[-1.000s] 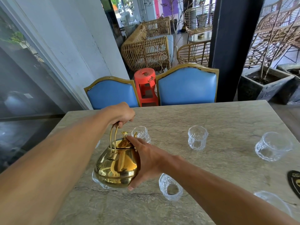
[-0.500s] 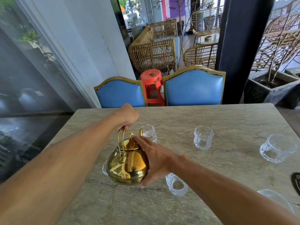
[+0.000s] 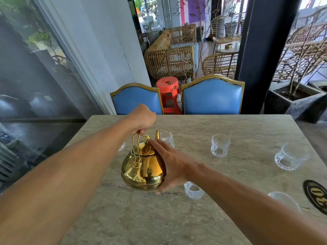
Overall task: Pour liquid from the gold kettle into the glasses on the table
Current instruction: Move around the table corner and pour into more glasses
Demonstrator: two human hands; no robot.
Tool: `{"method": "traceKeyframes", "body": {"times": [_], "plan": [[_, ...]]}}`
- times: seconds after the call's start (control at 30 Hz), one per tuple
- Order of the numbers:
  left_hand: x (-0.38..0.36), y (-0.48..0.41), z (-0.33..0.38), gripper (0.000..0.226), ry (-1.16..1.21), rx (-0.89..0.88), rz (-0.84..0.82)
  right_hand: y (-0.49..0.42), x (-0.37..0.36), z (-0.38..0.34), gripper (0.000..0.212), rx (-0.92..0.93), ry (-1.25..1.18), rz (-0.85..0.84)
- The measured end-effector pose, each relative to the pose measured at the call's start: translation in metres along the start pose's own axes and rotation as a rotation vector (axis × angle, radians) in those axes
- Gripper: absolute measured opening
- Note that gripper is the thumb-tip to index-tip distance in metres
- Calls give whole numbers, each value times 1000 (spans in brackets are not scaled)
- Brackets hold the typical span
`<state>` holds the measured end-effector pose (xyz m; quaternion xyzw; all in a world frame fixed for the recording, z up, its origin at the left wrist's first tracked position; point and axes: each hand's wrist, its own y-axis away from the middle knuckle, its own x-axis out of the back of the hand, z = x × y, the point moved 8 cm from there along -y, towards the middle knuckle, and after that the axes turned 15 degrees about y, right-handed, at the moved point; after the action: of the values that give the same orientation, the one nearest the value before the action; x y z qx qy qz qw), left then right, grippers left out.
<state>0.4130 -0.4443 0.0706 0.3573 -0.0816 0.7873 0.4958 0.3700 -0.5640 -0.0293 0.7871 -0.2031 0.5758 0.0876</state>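
Left hand [image 3: 143, 117] curled, right hand [image 3: 171, 166] flat.

The black oval plaque [image 3: 316, 196] reads "30".

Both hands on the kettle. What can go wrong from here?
1. The near glass sits right by the wrist of the right hand; shifting that arm could knock it over.
2. The spout of the gold kettle is beside the narrow far glass; a quick tilt may spill onto the table.
3. Only one fingertip is near the lid knob, so tilting might loosen it.
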Motion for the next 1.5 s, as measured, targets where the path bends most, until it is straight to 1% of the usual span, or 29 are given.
{"method": "traceKeyframes", "body": {"times": [0.1,0.17,0.43,0.57,0.7,0.73,0.87,1.0,1.07,1.17,1.23,1.5], "plan": [[8,19,5,34,4,-22,2,12,8,-15,154,-21,25,16],[11,32,6,32,17,-32,-22,20,14,-25,154,-39,41,20],[21,83,9,36,11,-70,-94,55,26,-71,153,-91,113,26],[16,103,11,33,-27,-82,-108,74,24,-86,153,-142,89,35],[2,117,8,40,-31,-95,-162,94,17,-93,154,-177,62,43],[-2,120,7,37,-35,-98,-176,99,14,-95,155,-193,43,37],[-21,129,4,14,-62,-115,-208,118,4,-98,156,-248,21,26],[-41,132,1,12,-95,-136,-251,133,-2,-96,155,-274,22,24],[-49,133,0,14,-104,-133,-266,138,-6,-95,155,-285,9,22],[-63,132,-3,30,-122,-117,-300,145,-13,-91,156,-306,-16,22],[-73,132,-4,35,-131,-99,-321,150,-19,-87,156,-328,-33,20],[-104,126,-10,34,-168,-59,-371,161,-35,-76,156,-369,-109,6]]}}
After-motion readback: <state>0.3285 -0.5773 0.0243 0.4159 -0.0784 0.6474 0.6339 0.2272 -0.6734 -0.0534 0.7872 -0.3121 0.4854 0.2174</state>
